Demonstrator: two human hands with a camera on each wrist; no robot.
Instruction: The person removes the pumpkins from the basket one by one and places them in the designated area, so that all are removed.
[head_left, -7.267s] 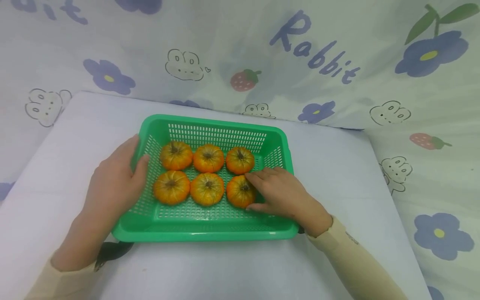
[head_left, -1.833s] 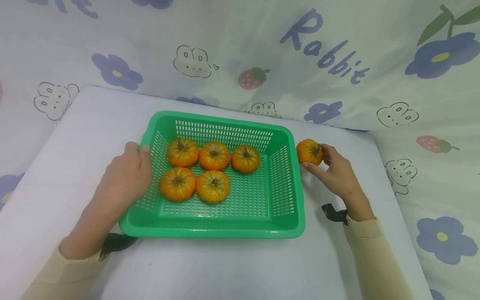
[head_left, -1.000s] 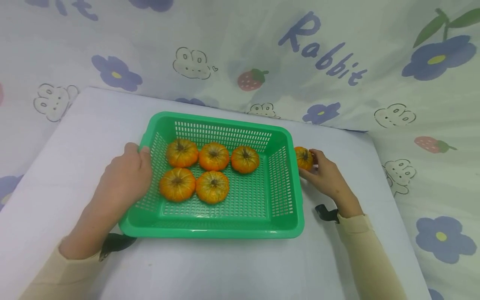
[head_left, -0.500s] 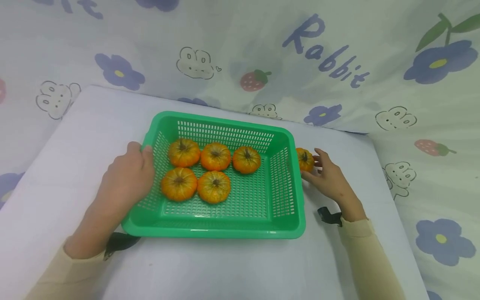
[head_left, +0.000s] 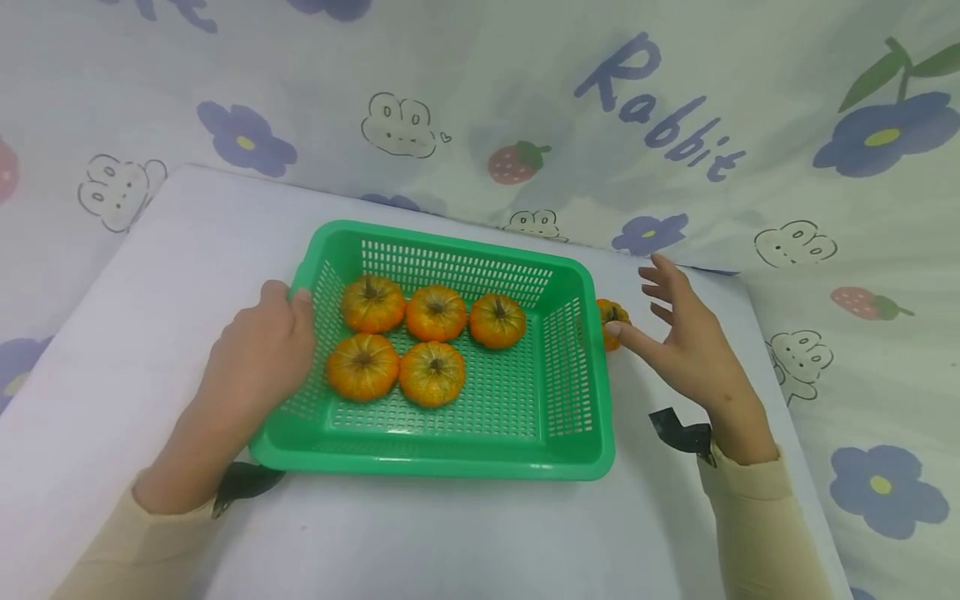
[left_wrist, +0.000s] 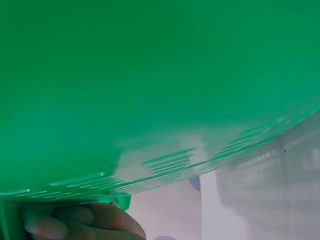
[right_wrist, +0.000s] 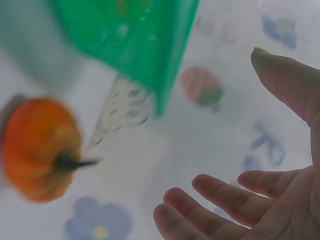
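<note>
My left hand [head_left: 262,354] grips the left rim of a green plastic basket [head_left: 442,467]; in the left wrist view its fingers [left_wrist: 90,222] curl beneath the rim. Several small orange pumpkins sit in the basket, among them one at the back right [head_left: 497,321] and one in the front row [head_left: 432,373]. Outside the right wall, a single pumpkin [head_left: 618,315] rests on the table, partly hidden by the rim and my thumb. Beside it my right hand [head_left: 693,350] is raised with fingers spread, holding nothing. The right wrist view shows that pumpkin [right_wrist: 42,150] apart from the fingers.
A white cloth covers the table [head_left: 465,542]. Behind it hangs a printed curtain [head_left: 450,50] with rabbits, flowers and strawberries. Black straps [head_left: 682,432] are on both wrists.
The front right pumpkin has left the basket in my right hand and now stands outside the right wall. The right hand has let go and pulled back to the right.
</note>
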